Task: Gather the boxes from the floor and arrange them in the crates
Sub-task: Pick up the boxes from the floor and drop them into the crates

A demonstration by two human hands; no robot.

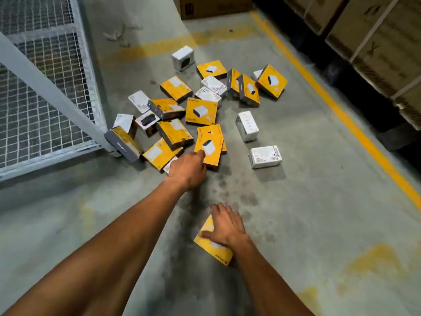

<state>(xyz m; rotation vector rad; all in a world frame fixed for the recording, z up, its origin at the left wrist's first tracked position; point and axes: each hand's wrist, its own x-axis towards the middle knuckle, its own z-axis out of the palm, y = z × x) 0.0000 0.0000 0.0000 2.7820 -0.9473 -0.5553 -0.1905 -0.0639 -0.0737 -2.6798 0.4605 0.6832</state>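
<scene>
Several small yellow and white boxes lie scattered on the concrete floor (307,179). My left hand (188,171) reaches to the near edge of the pile and its fingers grip the lower corner of a yellow box (210,147) that lies on top of another yellow box. My right hand (226,226) is nearer to me and rests flat on a separate yellow box (218,253), thumb along its left edge. Two white boxes (265,156) (247,125) lie apart on the right of the pile. No crate is in view.
A grey wire-mesh cage panel (45,87) stands at the left, its corner post touching the pile. Large cardboard cartons (376,42) are stacked along the right behind a yellow floor line (355,128). Another carton (214,6) sits at the far end.
</scene>
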